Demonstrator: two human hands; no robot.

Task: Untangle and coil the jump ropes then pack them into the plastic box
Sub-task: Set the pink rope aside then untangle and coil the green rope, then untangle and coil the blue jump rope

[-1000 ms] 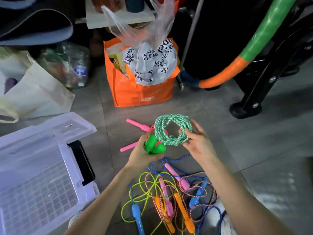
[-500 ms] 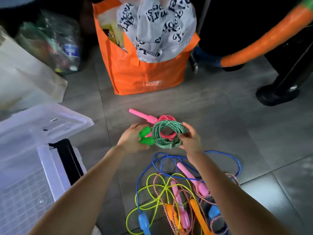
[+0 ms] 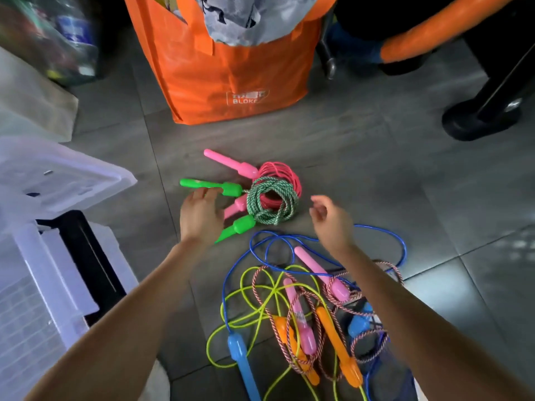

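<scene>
Before the orange fabric tote bag (image 3: 231,68) printed "BLOK", stuffed with a grey plastic bag (image 3: 231,21), lie a clear plastic box (image 3: 37,314) leftward, tangled jump ropes (image 3: 289,299), and a coiled green-white rope (image 3: 272,201), with left hand (image 3: 199,215) and right hand (image 3: 333,221) beside it, grip apart.

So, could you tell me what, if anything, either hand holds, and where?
Nothing; left hand and right hand are empty near the coiled green braided jump rope.

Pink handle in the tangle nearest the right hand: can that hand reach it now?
Probably yes: the right hand hovers empty beside the pink handle, whose upper end lies uncovered.
</scene>
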